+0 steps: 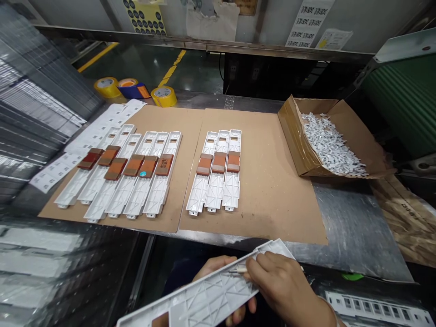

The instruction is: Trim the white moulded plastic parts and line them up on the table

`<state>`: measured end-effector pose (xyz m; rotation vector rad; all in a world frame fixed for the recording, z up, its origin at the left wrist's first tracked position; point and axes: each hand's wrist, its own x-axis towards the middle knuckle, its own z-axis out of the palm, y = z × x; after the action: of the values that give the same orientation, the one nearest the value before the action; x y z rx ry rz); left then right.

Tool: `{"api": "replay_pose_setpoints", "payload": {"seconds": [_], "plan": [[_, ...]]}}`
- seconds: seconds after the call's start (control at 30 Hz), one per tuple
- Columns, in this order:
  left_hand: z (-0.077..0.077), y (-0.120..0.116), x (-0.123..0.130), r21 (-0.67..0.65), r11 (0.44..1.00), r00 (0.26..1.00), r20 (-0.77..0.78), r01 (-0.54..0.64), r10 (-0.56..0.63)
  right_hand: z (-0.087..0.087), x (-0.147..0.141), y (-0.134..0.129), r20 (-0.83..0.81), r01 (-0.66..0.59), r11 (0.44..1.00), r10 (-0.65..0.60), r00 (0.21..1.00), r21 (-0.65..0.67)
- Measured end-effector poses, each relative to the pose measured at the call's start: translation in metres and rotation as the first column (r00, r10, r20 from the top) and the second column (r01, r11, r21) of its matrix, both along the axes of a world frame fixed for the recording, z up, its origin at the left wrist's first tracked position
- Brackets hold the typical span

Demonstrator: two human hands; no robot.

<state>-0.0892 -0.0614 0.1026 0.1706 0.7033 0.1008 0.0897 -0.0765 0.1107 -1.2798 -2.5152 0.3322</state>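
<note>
A long white ribbed plastic panel [211, 290] lies tilted across the front of the view, its inner side up. My left hand [213, 265] is closed around it from beneath, with fingertips showing at the near edge. Over the panel's far right part, my right hand [281, 279] pinches a thin, pale, stick-like piece [240, 270], its tip against the ribs. Most of that piece is hidden by my fingers. On the brown cardboard sheet [269, 195] beyond lie three similar panels [214, 193] with reddish-brown blocks across them, and several more [131, 188] to the left.
An open cardboard box [293, 136] of small white parts [332, 145] stands at the back right. Tape rolls [163, 96] and printed white sheets [91, 138] are at the back left. The metal table edge [368, 245] runs close beyond my hands; another slotted white part [378, 309] lies at lower right.
</note>
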Motion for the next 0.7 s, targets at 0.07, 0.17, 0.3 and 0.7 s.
{"api": "replay_pose_setpoints", "payload": {"seconds": [0.07, 0.17, 0.3, 0.7], "plan": [[-0.002, 0.0, -0.001, -0.008, 1.0, 1.0, 0.006, 0.015, -0.015, 0.0, 0.0, 0.001, -0.001, -0.026, 1.0, 0.026, 1.0, -0.008], [-0.009, 0.001, -0.001, -0.013, 1.0, 1.0, 0.026, 0.016, -0.016, 0.0, -0.001, 0.002, 0.014, 0.004, 1.0, -0.004, 1.0, 0.007], [-0.022, 0.005, -0.003, -0.04, 0.991, 0.986, 0.12, 0.124, -0.118, -0.001, -0.002, 0.004, -0.005, 0.009, 1.0, -0.009, 1.0, 0.004], [-0.016, 0.014, -0.01, -0.044, 0.996, 0.993, 0.085, 0.081, -0.077, 0.004, -0.013, 0.017, -0.033, 0.023, 0.993, -0.019, 0.999, 0.115]]}}
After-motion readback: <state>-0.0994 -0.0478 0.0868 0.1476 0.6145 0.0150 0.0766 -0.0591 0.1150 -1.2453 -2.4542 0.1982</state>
